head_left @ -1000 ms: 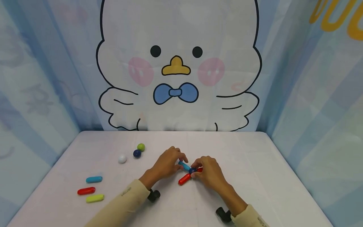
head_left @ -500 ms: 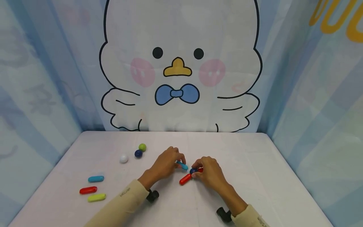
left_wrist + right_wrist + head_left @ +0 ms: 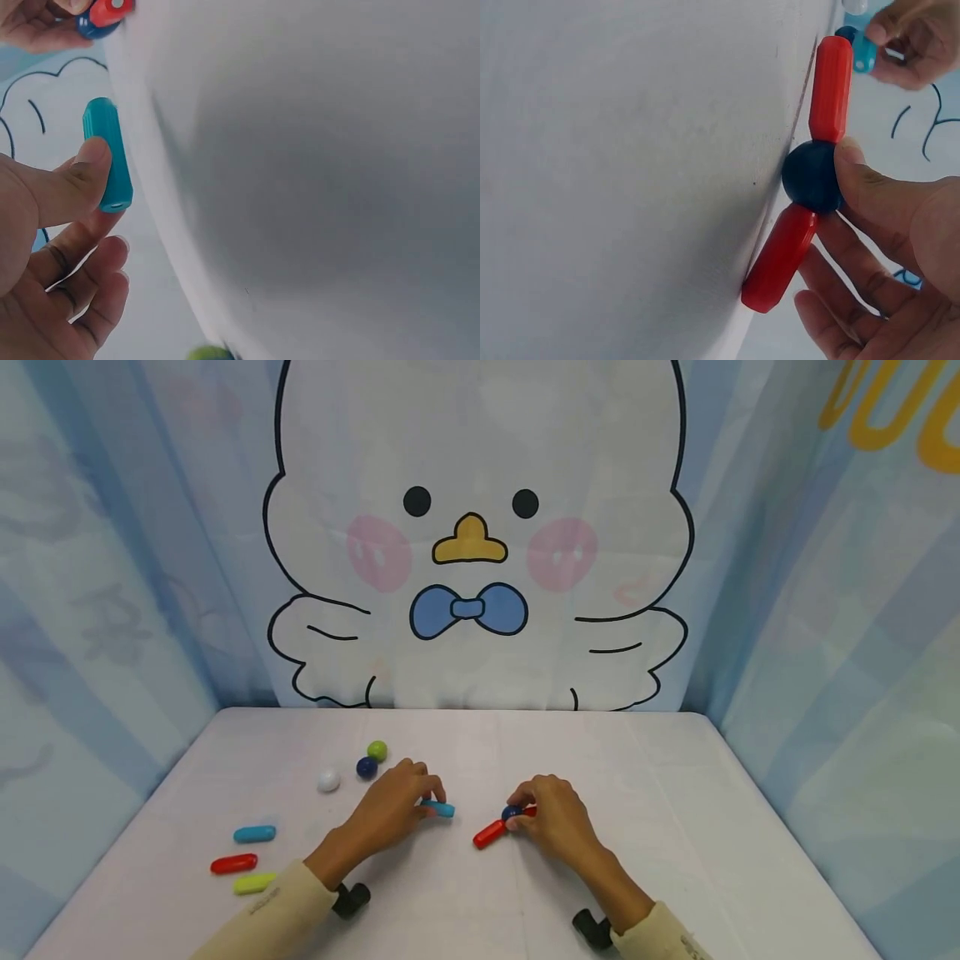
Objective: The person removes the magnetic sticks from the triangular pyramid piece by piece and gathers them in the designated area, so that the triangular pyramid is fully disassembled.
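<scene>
Between thumb and fingers my left hand (image 3: 393, 802) pinches a light-blue rod (image 3: 109, 154), held apart from the other pieces. My right hand (image 3: 557, 814) grips a dark-blue ball (image 3: 811, 177). Two red rods (image 3: 831, 88) are joined to that ball on opposite sides, at a slight angle to each other. In the head view one red rod (image 3: 490, 834) points toward the near left, while the other is partly hidden by the right hand's fingers.
On the left of the white table (image 3: 645, 860) lie a blue rod (image 3: 255, 833), a red rod (image 3: 233, 863) and a yellow-green rod (image 3: 253, 883), partly behind the left sleeve. Farther back sit a white ball (image 3: 327, 781), a dark-blue ball (image 3: 367, 767) and a green ball (image 3: 377, 750).
The light-blue rod has come away from the dark-blue ball, and my left hand has carried it to the left. My right hand keeps its grip on the ball in nearly the same place.
</scene>
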The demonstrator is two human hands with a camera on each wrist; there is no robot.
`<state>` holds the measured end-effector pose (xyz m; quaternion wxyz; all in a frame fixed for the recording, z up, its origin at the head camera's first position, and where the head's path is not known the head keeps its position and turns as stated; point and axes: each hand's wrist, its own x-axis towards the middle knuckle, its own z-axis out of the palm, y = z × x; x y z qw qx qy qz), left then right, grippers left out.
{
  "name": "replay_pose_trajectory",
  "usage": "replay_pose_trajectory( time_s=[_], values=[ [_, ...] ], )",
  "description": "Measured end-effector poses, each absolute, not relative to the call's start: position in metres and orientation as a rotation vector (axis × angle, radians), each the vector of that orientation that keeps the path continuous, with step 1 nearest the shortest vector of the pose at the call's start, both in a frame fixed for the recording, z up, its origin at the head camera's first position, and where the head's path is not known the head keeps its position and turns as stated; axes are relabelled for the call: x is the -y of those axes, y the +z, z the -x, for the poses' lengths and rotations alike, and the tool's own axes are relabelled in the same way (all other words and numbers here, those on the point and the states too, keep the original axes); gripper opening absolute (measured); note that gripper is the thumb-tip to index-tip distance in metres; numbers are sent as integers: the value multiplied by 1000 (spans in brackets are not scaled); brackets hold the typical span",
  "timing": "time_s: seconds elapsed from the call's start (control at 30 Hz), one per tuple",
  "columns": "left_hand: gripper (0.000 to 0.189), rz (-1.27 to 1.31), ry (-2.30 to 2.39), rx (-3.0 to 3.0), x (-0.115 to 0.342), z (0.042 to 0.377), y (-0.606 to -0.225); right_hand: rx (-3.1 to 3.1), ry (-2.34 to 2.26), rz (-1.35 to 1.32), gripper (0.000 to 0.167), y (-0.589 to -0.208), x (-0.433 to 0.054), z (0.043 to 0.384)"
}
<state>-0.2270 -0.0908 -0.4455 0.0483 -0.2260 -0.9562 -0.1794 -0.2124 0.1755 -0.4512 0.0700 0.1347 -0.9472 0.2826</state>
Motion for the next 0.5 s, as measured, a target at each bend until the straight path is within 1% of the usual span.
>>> replay_pose_trajectory(
  time_s=[0.33,0.5],
  values=[
    [20,489,-567,2989,151,208,-441,2848,852,-409,22,-452,-176,213],
    [20,431,-535,3037,178,202,-439,2855,853,-402,21,-452,-175,213]
  ],
)
